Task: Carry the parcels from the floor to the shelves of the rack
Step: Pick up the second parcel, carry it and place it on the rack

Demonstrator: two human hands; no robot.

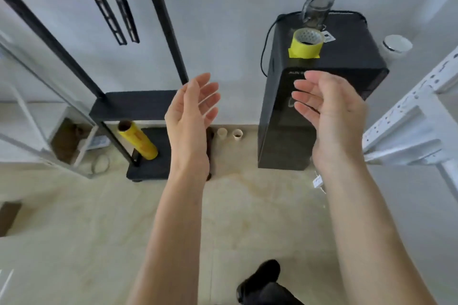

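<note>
My left hand (190, 116) and my right hand (329, 116) are raised in front of me, palms facing each other, fingers spread, with nothing in them. They hover about a shoulder's width apart above the beige floor (247, 205). A white metal rack (411, 116) shows at the right edge, just beside my right hand. No parcel is between the hands. A brown box-like shape (8, 215) lies at the far left edge on the floor.
A tall black box (329, 62) stands by the wall with a yellow tape roll (306, 43) and a glass mug (318, 3) on top. A black TV stand (146, 106) with a yellow film roll (137, 140) is left. A white cabinet (37, 111) sits far left. My dark shoe (260, 280) is below.
</note>
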